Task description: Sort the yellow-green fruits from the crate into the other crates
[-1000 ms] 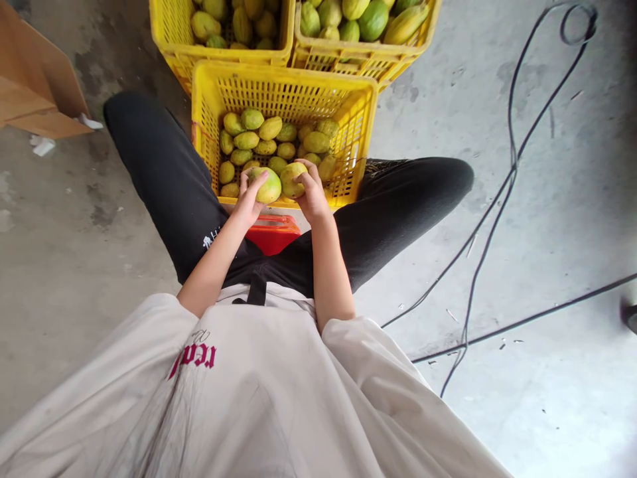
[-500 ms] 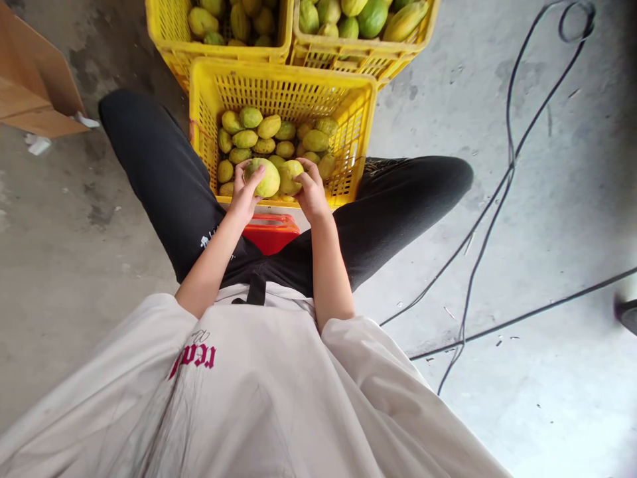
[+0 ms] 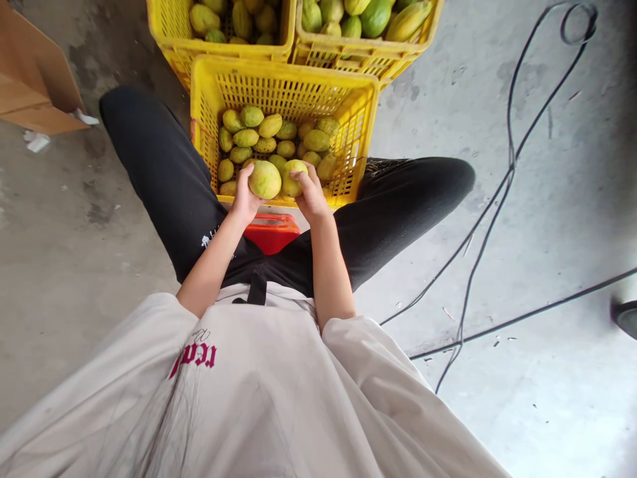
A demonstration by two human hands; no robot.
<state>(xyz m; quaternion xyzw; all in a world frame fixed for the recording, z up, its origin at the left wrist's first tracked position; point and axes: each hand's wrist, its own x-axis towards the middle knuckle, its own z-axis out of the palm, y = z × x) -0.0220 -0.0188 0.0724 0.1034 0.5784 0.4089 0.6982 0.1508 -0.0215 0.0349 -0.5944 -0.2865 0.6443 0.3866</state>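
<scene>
Over the near edge of a yellow plastic crate [image 3: 288,74], my left hand [image 3: 245,196] is closed around a yellow-green papaya [image 3: 265,180]. My right hand [image 3: 311,193] grips a second yellow papaya [image 3: 292,178], with the thumb across its top. The two fruits are held side by side, very close together; whether they touch I cannot tell. Below them in the crate lie several smaller green-yellow papayas [image 3: 271,125], spread over its floor. My hands hide part of the fruit at the crate's near side.
Two more yellow crates, one at the back left [image 3: 223,52] and one at the back right [image 3: 365,46], hold papayas. A red plastic stool [image 3: 271,238] shows between my legs. To the left stands a cardboard box [image 3: 37,73]; black cable [image 3: 510,172] crosses the floor at right.
The papaya in my left hand has turned, and my left fingers have slid off its top to the side. The right-hand papaya has tilted slightly. Both hands stay over the crate's near edge.
</scene>
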